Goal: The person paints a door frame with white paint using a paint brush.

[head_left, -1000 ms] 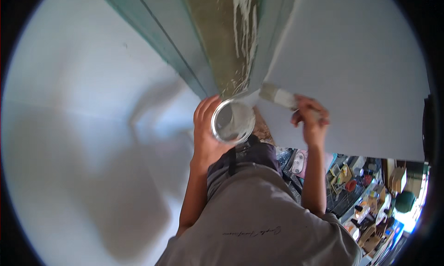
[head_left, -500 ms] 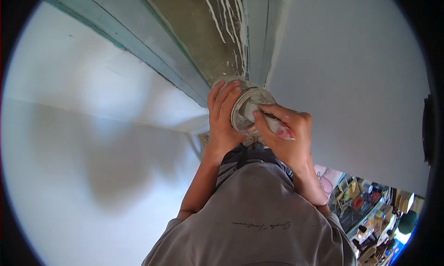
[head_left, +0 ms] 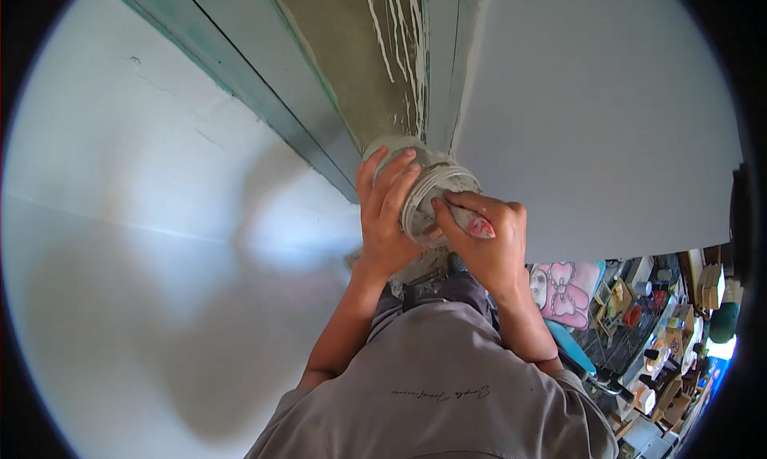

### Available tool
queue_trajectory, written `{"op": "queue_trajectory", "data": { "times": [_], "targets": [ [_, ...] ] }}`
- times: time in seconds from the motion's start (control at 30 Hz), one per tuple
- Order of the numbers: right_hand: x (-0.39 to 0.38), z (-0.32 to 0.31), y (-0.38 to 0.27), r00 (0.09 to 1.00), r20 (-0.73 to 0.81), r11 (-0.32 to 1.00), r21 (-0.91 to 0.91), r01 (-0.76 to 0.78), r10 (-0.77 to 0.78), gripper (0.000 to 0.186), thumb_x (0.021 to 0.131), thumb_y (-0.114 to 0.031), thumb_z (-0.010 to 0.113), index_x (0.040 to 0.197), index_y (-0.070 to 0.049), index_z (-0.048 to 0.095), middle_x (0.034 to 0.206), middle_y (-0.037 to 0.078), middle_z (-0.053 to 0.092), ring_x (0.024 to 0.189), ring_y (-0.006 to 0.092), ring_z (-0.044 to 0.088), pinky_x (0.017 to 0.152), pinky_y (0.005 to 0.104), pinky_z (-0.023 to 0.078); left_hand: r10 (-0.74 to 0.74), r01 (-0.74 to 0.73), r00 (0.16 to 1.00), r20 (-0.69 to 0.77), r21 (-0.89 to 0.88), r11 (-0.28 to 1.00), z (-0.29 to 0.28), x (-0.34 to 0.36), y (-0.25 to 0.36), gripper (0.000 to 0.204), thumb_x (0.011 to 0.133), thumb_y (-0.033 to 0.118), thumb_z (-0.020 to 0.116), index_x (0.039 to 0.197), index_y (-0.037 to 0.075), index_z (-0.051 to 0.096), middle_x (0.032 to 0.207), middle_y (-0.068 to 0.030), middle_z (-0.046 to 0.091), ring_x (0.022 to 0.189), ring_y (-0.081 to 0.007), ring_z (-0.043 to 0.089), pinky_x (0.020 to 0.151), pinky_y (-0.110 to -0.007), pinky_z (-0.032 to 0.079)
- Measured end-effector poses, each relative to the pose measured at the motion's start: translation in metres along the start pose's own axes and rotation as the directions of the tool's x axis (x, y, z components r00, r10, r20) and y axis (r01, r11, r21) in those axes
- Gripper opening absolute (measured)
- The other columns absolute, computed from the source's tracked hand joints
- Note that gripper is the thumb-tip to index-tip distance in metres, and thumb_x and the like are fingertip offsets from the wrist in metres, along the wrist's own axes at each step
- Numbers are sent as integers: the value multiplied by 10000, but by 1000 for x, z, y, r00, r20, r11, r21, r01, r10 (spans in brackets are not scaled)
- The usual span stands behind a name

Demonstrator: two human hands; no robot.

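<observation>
My left hand [head_left: 387, 211] is wrapped round a clear, paint-smeared plastic jar [head_left: 438, 174], tilted with its open mouth toward my right hand. Greyish-white residue coats the jar's inside. At the mouth, my right hand [head_left: 494, 234] grips a paintbrush [head_left: 479, 226] by its whitish, red-ended handle. The brush's other end goes down into the jar and is hidden by my fingers and the rim. Just beyond the jar, white drips [head_left: 395, 27] run along an olive-brown panel [head_left: 335, 35].
Grey-green frame boards [head_left: 264, 83] border the panel. A white wall [head_left: 96, 139] lies to the left, a pale flat surface [head_left: 599, 115] to the right. At lower right are a pink cushion [head_left: 566, 291], a red container [head_left: 632, 315] and cluttered boxes [head_left: 679, 331].
The view has shifted, bringing the pink cushion and more clutter into sight at the right. The brush handle has tilted slightly within the jar's mouth; both hands keep their holds.
</observation>
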State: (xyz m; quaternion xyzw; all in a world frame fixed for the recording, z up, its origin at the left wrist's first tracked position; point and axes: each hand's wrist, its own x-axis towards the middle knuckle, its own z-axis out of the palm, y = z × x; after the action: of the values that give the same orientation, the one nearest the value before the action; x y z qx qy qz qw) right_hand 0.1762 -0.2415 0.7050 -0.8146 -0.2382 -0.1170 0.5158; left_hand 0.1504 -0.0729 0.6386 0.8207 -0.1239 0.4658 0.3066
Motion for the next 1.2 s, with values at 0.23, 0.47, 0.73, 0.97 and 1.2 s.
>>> {"op": "queue_trajectory", "data": {
  "times": [0.23,0.47,0.73,0.97,1.2],
  "targets": [
    [3,1,-1,996,85,998,-65,6,0,168,854,-170,828,910,-16,792,799,180,756,698,369,743,637,393,591,-45,44,998,-42,-18,999,6,-6,1,827,811,417,877,1495,138,505,1488,-152,588,1420,-483,462,1151,-663,322],
    [22,-18,15,994,21,991,71,110,-112,166,866,-111,828,969,15,795,837,182,777,720,291,776,647,348,593,-119,126,988,-94,72,989,25,3,6,926,713,327,951,1490,98,501,1512,-149,559,1435,-473,437,1157,-607,354],
    [40,-39,47,891,275,709,539,-454,361,198,978,-109,741,1094,48,766,764,112,725,528,107,622,450,235,437,-336,345,938,-90,113,932,29,7,6,1069,525,187,1017,1456,61,506,1441,-164,552,1363,-437,489,1128,-560,401],
    [27,-15,71,855,298,527,686,-501,425,300,1014,-119,688,1264,45,707,798,91,698,525,127,630,452,257,465,-461,460,887,5,67,886,23,15,-4,1047,513,130,998,1437,57,511,1417,-174,560,1320,-426,515,1100,-522,435],
    [31,-15,83,927,228,766,522,-376,299,306,956,-65,745,1248,25,745,746,40,684,555,108,608,526,261,483,-485,471,868,105,136,872,36,24,-15,1013,538,195,1026,1413,35,540,1358,-189,599,1274,-395,597,1072,-464,499]
  ]
}}
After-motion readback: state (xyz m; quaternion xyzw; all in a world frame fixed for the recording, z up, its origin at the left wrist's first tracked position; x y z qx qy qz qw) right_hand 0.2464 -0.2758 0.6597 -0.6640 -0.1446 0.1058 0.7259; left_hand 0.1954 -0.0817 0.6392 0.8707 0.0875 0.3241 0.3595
